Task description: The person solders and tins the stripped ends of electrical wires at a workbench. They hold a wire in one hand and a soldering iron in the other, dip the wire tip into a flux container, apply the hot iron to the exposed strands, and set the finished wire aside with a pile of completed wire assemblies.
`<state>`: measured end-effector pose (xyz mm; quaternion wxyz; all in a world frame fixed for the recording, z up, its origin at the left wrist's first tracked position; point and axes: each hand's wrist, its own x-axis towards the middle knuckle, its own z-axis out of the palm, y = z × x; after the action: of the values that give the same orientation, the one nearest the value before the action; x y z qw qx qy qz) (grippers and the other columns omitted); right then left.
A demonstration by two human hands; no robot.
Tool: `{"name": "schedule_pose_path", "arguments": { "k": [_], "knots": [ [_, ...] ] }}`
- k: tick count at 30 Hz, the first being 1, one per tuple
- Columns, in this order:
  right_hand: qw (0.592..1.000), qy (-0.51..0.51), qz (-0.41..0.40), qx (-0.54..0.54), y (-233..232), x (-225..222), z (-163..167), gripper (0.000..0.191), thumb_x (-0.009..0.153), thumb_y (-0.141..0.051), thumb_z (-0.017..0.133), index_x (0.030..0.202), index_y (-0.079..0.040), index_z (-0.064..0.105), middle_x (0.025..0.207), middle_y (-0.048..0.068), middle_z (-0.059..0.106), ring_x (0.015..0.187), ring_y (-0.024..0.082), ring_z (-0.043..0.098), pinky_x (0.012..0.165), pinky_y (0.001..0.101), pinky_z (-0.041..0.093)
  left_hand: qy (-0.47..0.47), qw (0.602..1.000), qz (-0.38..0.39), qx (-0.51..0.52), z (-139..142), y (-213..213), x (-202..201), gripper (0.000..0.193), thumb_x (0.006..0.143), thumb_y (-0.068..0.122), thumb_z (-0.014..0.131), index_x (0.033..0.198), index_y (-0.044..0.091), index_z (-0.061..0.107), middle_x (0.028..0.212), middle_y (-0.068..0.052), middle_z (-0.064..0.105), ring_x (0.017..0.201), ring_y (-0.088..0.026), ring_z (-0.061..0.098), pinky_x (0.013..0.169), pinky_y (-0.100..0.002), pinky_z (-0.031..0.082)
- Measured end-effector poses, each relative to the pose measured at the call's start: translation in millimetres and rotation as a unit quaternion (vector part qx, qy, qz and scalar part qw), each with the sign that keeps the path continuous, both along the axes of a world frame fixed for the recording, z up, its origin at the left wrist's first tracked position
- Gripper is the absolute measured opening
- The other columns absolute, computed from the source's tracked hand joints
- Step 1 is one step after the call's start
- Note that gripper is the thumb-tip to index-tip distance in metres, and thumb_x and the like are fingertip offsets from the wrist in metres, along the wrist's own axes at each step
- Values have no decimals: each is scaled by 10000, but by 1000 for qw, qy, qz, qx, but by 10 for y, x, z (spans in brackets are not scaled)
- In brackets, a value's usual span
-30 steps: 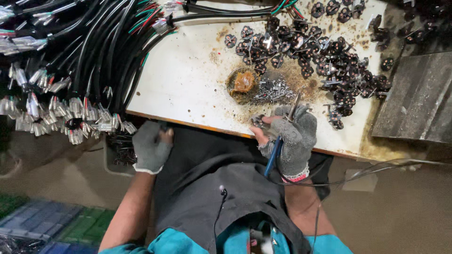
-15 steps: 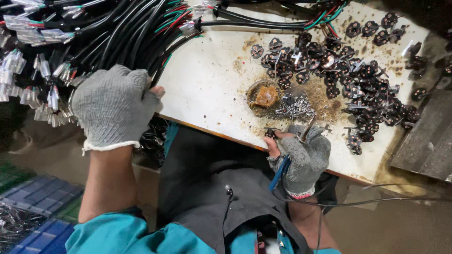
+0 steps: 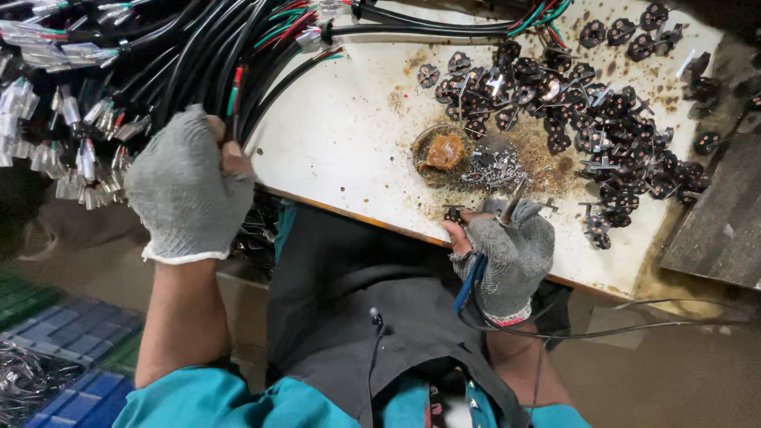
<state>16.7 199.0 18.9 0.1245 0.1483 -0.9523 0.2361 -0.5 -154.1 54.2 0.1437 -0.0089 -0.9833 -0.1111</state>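
R hand (image 3: 507,254) closed on blue-handled pliers (image 3: 476,273) w/ small black plug part (image 3: 453,214) at fingertips, table edge (image 3: 349,210) just beyond. L hand (image 3: 186,186) clamped on black cables (image 3: 198,63). Looks like cable-fetch step; next needs one wire end brought to pliers.

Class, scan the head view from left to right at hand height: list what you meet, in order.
White cable connectors → left hand in a grey glove → bare white table top → small dish of brown paste → right hand holding blue-handled pliers → heap of black plug inserts.
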Motion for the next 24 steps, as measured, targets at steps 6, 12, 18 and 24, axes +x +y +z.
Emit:
{"name": "schedule_pose_path", "arguments": {
  "k": [6, 12, 18, 24],
  "knots": [
    [999, 29, 4, -17, -19, -12, -26, 270, 790, -287, 926, 929, -117, 770, 905, 99, 714, 918, 344, 631, 835, 466, 464, 87, 770, 58, 629, 202, -3, 247, 325, 1085, 126, 675, 1358, 46, 518, 1036, -17, 644, 842, -132, 576, 722, -287, 473],
    [972, -15, -9, -234, 23, 132, 176, 358, 871, -261, 897, 1023, -12, 690, 1035, 86, 752, 965, 252, 696, 897, 358, 536, -304, 823, -259, 404, 145, 719, 201, 175, 1016, 232, 556, 1023, 66, 610, 792, -90, 609, 717, -261, 617, 650, -354, 479],
    [902, -226, -49, -364, 258, 376, 437, 381, 809, -257, 885, 1064, -3, 759, 968, 94, 765, 896, 161, 744, 831, 275, 584, -450, 741, -236, 440, -178, 1248, 281, 155, 956, 220, 556, 1010, 87, 613, 718, -110, 599, 656, -304, 669, 644, -391, 524],
    [862, -263, -48, -430, 204, 468, 400, 208, 902, -179, 840, 1000, -25, 739, 961, 90, 774, 905, 157, 750, 852, 288, 604, -300, 826, -321, 353, -171, 1302, 303, 153, 892, 152, 637, 1037, 107, 620, 877, -150, 650, 835, -411, 655, 783, -467, 544]
  ]
}}
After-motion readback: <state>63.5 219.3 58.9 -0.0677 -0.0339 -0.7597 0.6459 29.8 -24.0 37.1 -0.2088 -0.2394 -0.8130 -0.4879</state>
